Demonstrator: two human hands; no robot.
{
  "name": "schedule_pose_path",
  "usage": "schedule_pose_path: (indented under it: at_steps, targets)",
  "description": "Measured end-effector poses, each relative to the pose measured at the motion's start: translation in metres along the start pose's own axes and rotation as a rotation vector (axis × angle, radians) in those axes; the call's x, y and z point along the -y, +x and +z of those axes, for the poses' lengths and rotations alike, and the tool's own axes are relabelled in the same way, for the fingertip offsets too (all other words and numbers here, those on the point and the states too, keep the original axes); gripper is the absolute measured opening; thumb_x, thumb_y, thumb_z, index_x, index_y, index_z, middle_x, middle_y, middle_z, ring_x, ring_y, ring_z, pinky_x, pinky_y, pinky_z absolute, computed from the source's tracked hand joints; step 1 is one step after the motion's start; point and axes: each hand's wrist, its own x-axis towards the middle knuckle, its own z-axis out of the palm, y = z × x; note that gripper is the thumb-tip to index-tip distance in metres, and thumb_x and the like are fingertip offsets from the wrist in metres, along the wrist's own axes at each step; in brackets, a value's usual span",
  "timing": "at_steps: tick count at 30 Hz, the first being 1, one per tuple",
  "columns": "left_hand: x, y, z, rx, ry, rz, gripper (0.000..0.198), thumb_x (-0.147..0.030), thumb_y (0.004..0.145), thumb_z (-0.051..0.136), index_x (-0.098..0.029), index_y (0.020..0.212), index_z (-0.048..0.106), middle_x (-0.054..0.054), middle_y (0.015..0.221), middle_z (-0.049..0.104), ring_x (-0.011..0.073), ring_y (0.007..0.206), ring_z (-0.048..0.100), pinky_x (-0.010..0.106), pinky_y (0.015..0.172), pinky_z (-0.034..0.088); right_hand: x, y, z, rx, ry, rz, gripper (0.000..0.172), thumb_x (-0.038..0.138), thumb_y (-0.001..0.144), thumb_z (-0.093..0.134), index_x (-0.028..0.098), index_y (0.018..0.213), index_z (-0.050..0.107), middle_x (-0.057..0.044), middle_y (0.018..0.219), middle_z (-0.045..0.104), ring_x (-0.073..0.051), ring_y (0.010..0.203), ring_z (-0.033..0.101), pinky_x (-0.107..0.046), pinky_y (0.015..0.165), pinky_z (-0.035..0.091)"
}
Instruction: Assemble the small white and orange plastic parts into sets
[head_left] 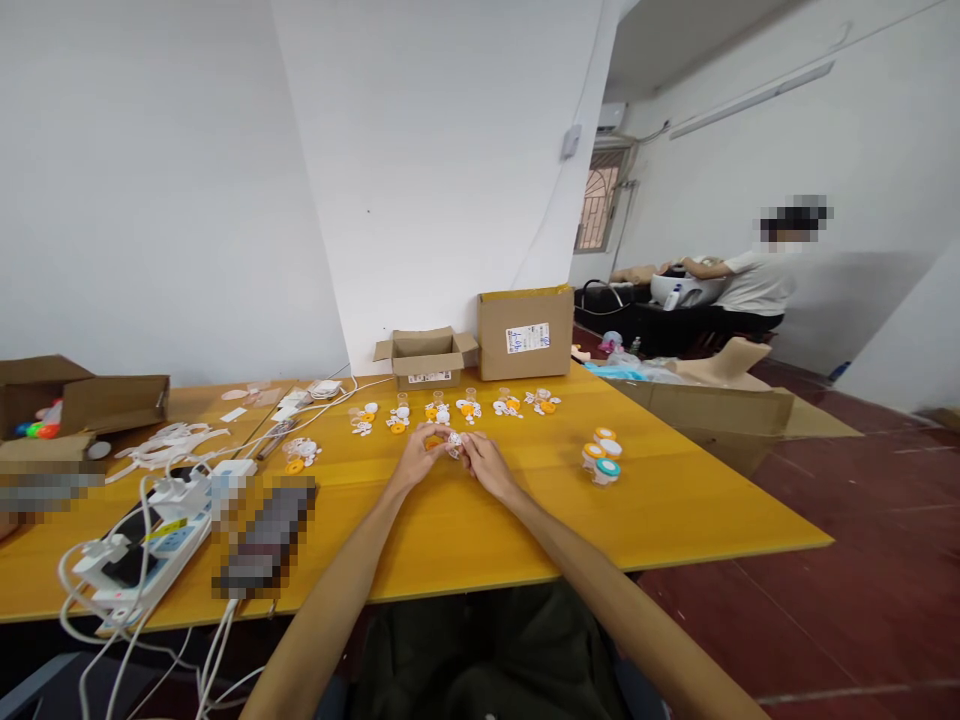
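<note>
Both my hands meet over the middle of the yellow table (675,510). My left hand (417,458) is closed in a pinch on a small orange and white piece (435,440). My right hand (482,462) is closed on a small white part (454,443) that touches the left hand's piece. Just beyond my hands lies a row of small sets of white and orange parts (457,408). Three small round capped containers (602,456) stand to the right of my right hand.
Two cardboard boxes (525,333) stand at the table's far edge. On the left lie a power strip with white cables (142,545), white parts (169,442) and another open box (45,395). A large box (705,410) leans at the right. Another person (757,280) works at the back.
</note>
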Motion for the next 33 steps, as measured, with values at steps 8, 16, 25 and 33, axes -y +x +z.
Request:
schedule_pose_path:
  at_steps: [8,16,25,33]
  targets:
    - [-0.002,-0.001,0.002,-0.041,0.126,0.008,0.010,-0.024,0.076,0.071,-0.025,0.086,0.074,0.002,0.086,0.072,0.0233,0.096,0.061,0.040,0.095,0.042,0.003,-0.001,-0.002,-0.078,-0.046,0.016,0.049,0.054,0.095,0.037,0.023,0.062,0.056,0.002,0.052,0.053,-0.016,0.054,0.054,-0.026,0.056,0.041]
    - [-0.006,-0.007,0.005,0.063,0.357,0.056,0.006,-0.024,0.081,0.069,-0.026,0.084,0.073,0.005,0.096,0.070,0.0271,0.105,0.054,0.042,0.092,0.037,-0.005,0.000,-0.002,-0.230,-0.320,0.030,0.037,0.038,0.090,0.052,0.025,0.056,0.054,-0.004,0.056,0.061,-0.019,0.055,0.054,-0.028,0.055,0.031]
    - [-0.005,-0.009,0.004,0.171,0.478,0.034,0.007,-0.023,0.079,0.071,-0.026,0.084,0.074,0.005,0.111,0.064,0.0270,0.114,0.048,0.041,0.097,0.034,0.038,-0.007,-0.003,0.023,-0.816,0.311,0.027,0.031,0.093,0.049,0.020,0.086,0.073,-0.011,0.091,0.075,-0.023,0.085,0.069,-0.027,0.065,0.040]
    - [-0.003,-0.008,0.004,0.168,0.481,0.024,0.009,-0.022,0.079,0.071,-0.027,0.085,0.075,0.005,0.111,0.064,0.0270,0.114,0.050,0.041,0.095,0.037,0.049,-0.011,-0.005,0.108,-0.904,0.311,0.025,0.025,0.092,0.048,0.022,0.099,0.072,-0.012,0.099,0.074,-0.025,0.094,0.069,-0.027,0.070,0.043]
